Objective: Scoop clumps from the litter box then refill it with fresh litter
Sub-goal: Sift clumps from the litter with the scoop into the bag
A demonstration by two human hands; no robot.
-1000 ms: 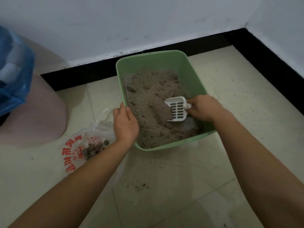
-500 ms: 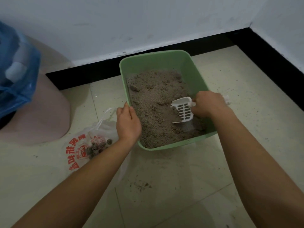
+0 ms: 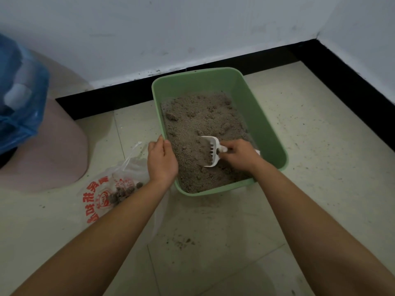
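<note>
So the green litter box sat on the tiled floor, pushed up near the black baseboard in the corner. It was filled with grey-brown litter, pretty lumpy on top.

My left hand gripped the box's left rim, fingers curled over the edge. My right hand was wrapped round the handle of the white scoop, down inside the box toward the near end. The scoop's slotted head was tipped on its side and dug into the litter, with a heap of litter piled against it on the left.

Just left of the box, partly under my left forearm, a clear plastic bag with red printing lay on the floor, and it had a bunch of dark clumps in it. Farther left there was a blue bag sitting in some rounded pink thing, couldn't tell what exactly. The floor in front of the box had some grit scattered on it.
</note>
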